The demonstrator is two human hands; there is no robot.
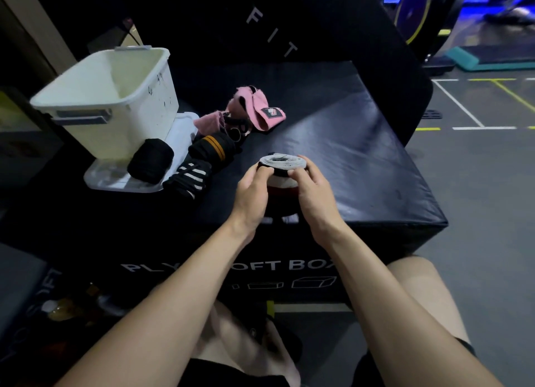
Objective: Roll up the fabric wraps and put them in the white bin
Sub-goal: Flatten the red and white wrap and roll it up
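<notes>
Head view:
- Left hand (pixel 251 197): fingers curled round L side of rolled wrap, thumb on its top edge.
- Right hand (pixel 314 197): fingers curled round R side of same roll, fingertips at upper rim.
- Rolled wrap (pixel 279 162): white/grey coil on top, black and red bands lower down; held upright between both hands, over near-centre of black soft box. Can't tell if its base touches the box.
- Black soft box (pixel 362 160): padded top serves as work surface; white lettering on front face.
- White bin (pixel 115 97): far-left of box top, standing on clear lid; open-topped, grey handles. No wraps visible inside from this angle.
- Clear lid (pixel 115 181): flat under bin.
- Black roll (pixel 150 160): on lid, touching bin front.
- Black wrap w/ white stripes (pixel 189 176): loose, just R of black roll.
- Black wrap w/ orange stripes (pixel 211 149): behind striped one.
- Pink wraps (pixel 254 108): unrolled heap, far centre, black label patch showing.
- Floor (pixel 477 169): grey, white and yellow lines, R side.
</notes>
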